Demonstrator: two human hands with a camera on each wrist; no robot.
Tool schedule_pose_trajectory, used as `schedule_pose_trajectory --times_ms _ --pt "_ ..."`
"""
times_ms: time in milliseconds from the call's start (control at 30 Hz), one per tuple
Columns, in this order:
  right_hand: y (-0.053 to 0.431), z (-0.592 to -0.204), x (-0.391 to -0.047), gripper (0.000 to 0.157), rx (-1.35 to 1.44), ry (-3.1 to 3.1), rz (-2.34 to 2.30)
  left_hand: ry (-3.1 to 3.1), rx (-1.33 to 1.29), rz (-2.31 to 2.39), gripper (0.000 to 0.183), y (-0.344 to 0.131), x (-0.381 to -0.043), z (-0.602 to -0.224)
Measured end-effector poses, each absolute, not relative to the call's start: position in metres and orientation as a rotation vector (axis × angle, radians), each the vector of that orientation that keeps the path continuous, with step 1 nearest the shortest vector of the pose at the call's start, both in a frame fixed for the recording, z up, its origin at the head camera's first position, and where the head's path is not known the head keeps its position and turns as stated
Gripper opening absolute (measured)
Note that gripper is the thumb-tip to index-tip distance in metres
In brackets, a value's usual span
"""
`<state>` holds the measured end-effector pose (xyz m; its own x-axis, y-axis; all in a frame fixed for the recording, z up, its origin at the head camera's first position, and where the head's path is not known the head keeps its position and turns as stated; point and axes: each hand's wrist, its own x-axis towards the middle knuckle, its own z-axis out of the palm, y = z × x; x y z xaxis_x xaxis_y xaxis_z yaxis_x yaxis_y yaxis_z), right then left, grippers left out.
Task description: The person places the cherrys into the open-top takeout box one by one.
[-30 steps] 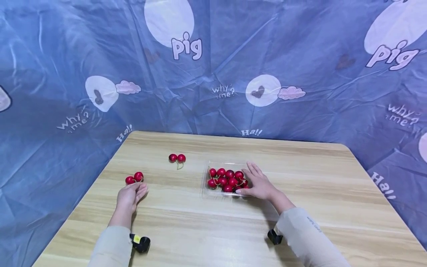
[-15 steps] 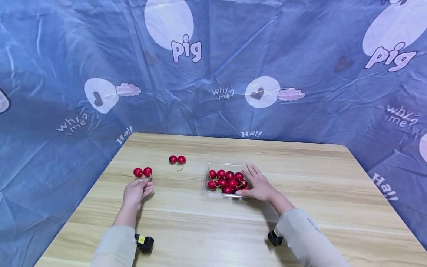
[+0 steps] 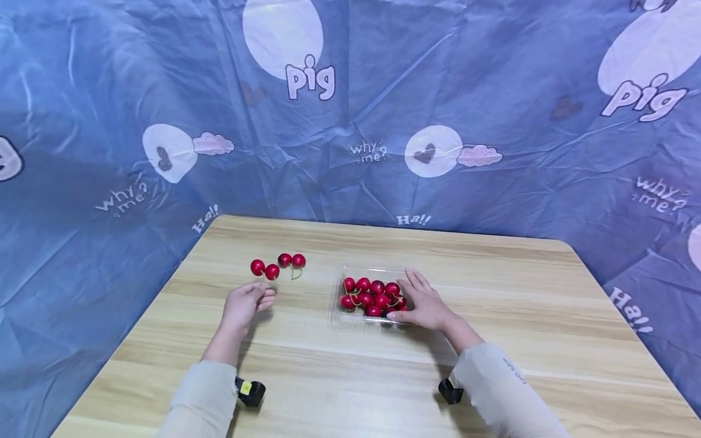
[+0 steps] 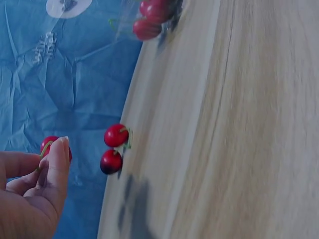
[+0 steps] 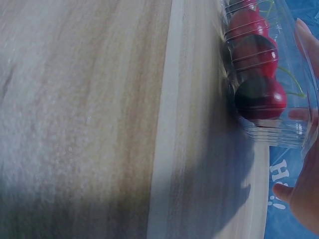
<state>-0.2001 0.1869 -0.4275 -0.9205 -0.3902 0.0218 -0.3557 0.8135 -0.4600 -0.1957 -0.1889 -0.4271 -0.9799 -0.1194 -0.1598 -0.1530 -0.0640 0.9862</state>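
Note:
In the head view my left hand (image 3: 244, 306) pinches the stems of a pair of red cherries (image 3: 257, 267), thumb against fingers. The left wrist view shows these held cherries (image 4: 47, 144) partly hidden behind the fingertips. Another pair of cherries (image 3: 298, 261) lies on the table just behind them, green stems joined. A clear plastic box (image 3: 350, 320) in the middle contains several cherries (image 3: 365, 298). Across the box's right end rests my right hand (image 3: 429, 307), fingers long and spread, thumb by the near rim. Through the box wall in the right wrist view, one fingertip (image 5: 299, 114) shows.
A light wood-grain table (image 3: 350, 377) carries everything. Behind it hangs a blue printed cloth (image 3: 339, 176), which also runs along both sides. Each wrist wears a small black camera, such as the left one (image 3: 252, 394).
My left hand has carried its pair of cherries rightward and farther back, close to the pair on the table. The right hand and the box have stayed in place.

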Motion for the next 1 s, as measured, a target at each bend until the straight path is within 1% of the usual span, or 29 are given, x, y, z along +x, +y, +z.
schedule_pose_trajectory --times_ms 67,133,267,400,467,800,1000 --pt "0.187 -0.426 -0.2 0.091 -0.606 2.922 -0.727 2.167 -0.261 2.227 0.034 -0.181 -0.192 -0.416" --pt "0.187 -0.425 -0.2 0.091 -0.606 2.921 -0.733 2.154 -0.172 2.252 0.031 -0.179 -0.193 -0.418" --pt "0.187 -0.424 -0.198 0.089 -0.615 2.919 -0.747 2.173 -0.133 2.203 0.031 -0.169 -0.191 -0.412" --pt "0.187 -0.425 -0.198 0.088 -0.629 2.923 -0.744 2.2 -0.212 2.124 0.031 -0.156 -0.184 -0.393" --pt "0.187 -0.425 -0.198 0.088 -0.631 2.924 -0.742 2.179 -0.213 2.119 0.029 -0.152 -0.184 -0.39" --pt "0.186 -0.423 -0.198 0.089 -0.612 2.909 -0.753 2.104 -0.171 2.129 0.026 -0.136 -0.186 -0.387" --pt "0.187 -0.424 -0.198 0.089 -0.619 2.918 -0.742 2.104 -0.103 2.104 0.026 -0.129 -0.187 -0.387"
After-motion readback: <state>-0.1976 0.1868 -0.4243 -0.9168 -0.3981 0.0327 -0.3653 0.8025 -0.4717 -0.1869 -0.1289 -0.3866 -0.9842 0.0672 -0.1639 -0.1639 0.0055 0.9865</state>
